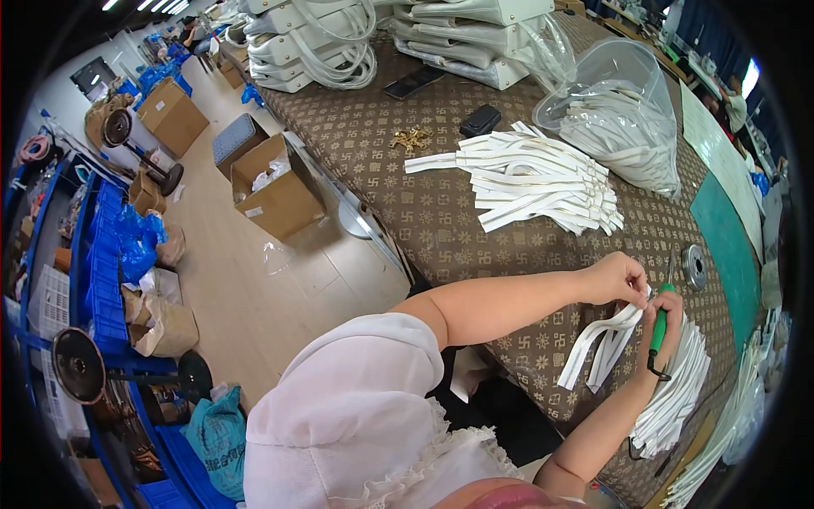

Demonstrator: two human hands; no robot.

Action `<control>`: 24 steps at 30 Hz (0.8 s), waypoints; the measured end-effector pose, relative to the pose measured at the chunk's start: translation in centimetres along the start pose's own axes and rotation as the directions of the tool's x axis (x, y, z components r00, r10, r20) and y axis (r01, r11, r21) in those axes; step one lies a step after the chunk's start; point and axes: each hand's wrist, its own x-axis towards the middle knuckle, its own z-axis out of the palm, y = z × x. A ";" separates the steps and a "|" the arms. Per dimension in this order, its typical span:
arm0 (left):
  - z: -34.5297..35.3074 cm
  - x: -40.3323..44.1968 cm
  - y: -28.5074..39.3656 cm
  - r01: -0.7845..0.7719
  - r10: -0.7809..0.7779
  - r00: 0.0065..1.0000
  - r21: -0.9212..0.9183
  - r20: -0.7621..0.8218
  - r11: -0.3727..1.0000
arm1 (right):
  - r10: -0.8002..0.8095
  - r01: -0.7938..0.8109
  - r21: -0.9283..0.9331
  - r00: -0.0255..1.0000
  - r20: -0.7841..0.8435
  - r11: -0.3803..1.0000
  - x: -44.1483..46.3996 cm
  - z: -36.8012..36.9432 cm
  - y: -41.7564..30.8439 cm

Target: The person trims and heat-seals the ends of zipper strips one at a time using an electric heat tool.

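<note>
My left hand (621, 280) pinches the end of a white strap (585, 346), whose folded length hangs down over the brown patterned table. Close beside it, my right hand (666, 317) is closed around a green-handled soldering iron (659, 329) with a thin metal tip pointing away from me and a dark cord end. The right fingertips are also near the strap end; whether they touch it is hidden. Beneath my right forearm lies a bundle of white straps (676, 394). Farther up the table is a larger pile of white straps (543, 182).
Gold-coloured hardware (411, 138), a small black case (481, 120) and a dark phone (414, 82) lie beyond the pile. A clear bag (619, 127) holds more straps. Stacked white handbags (479, 38) stand at the back. A metal disc (694, 267) sits right; a cardboard box (275, 191) is on the floor.
</note>
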 end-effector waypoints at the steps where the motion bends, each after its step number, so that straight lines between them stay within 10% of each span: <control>1: 0.1 0.0 0.1 0.051 -0.052 0.999 -0.114 -0.005 0.992 | 0.004 -0.004 -0.003 1.000 -0.002 1.000 0.0 0.0 0.2; 4: 0.0 -0.2 0.2 0.158 -0.164 0.986 -0.339 0.010 0.927 | -0.097 0.091 -0.084 0.993 -0.064 0.992 -0.1 0.3 1.0; 11: -0.6 0.2 -0.5 0.282 -0.281 0.959 -0.037 0.033 0.959 | -0.202 0.155 -0.293 0.970 -0.139 0.944 -0.2 0.5 1.7; 24: 0.8 -0.2 0.0 0.230 -0.280 0.958 -0.418 -0.063 0.879 | 0.069 -0.072 -0.002 0.972 -0.224 0.997 0.1 1.5 -0.2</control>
